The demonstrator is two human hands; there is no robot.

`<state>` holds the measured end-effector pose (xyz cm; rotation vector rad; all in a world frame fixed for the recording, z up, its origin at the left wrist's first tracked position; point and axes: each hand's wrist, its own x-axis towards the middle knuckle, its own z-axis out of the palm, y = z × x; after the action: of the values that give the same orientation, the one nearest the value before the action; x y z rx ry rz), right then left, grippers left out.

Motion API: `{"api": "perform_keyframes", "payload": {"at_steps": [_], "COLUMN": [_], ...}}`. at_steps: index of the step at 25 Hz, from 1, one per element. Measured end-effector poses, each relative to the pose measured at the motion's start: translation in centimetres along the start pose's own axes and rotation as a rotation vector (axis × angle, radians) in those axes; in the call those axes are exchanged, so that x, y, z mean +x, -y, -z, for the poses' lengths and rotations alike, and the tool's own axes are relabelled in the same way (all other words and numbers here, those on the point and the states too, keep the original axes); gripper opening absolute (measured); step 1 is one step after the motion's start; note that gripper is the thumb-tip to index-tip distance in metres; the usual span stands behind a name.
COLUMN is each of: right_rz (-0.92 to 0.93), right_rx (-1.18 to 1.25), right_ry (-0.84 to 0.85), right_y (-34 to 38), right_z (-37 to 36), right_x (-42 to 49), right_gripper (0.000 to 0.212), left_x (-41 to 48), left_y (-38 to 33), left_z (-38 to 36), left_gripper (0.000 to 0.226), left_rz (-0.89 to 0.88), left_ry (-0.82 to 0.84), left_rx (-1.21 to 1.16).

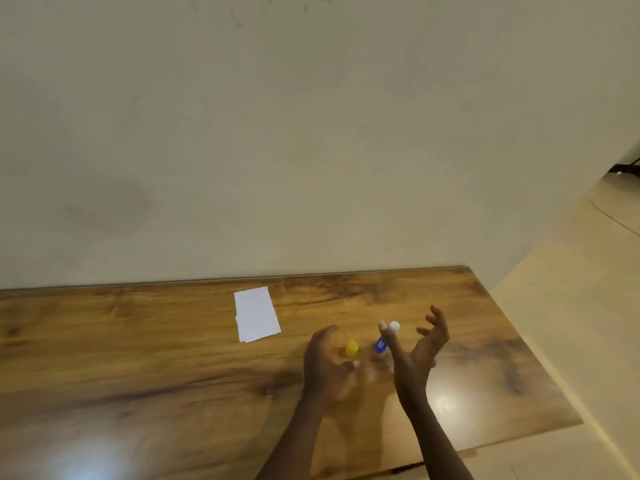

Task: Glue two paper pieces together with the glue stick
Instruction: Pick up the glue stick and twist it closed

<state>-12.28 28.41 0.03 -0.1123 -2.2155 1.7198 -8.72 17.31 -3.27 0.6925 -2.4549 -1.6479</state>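
Two white paper pieces (257, 314) lie stacked, slightly offset, on the wooden table (138, 358) near its back edge. A blue glue stick (381, 344) with a white tip lies on the table; its yellow cap (352, 348) stands apart to its left. My left hand (327, 365) hovers just left of the cap, fingers curled and blurred, holding nothing. My right hand (420, 348) is raised to the right of the glue stick with fingers spread; its thumb overlaps the stick in the view, and I cannot tell if it touches it.
A plain beige wall (311, 133) rises directly behind the table. The table's right edge (533, 344) drops to a light tiled floor (588, 306). Bright light reflections show on the tabletop.
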Motion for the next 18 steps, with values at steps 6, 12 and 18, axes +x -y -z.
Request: {"api": "perform_keyframes", "payload": {"at_steps": [6,12,18], "right_rz": [-0.071,-0.045,0.003], "right_rx": [-0.070,0.090,0.416], "right_ry": [0.327,0.417,0.696], "right_y": [-4.5,0.7,11.8], "right_z": [-1.0,-2.5,-4.7], "right_x": [1.7,-0.8,-1.9], "right_gripper": [0.018,0.016,0.018], "left_x": [2.0,2.6,-0.4], "left_y": [0.2,-4.1,-11.8], "left_z": [-4.2,3.9,14.0], "left_gripper": [0.043,0.032,0.018], "left_rz": [-0.082,-0.043,-0.191], "left_ry": [-0.031,-0.049,0.158], "left_rx": [0.106,-0.257,-0.381]}}
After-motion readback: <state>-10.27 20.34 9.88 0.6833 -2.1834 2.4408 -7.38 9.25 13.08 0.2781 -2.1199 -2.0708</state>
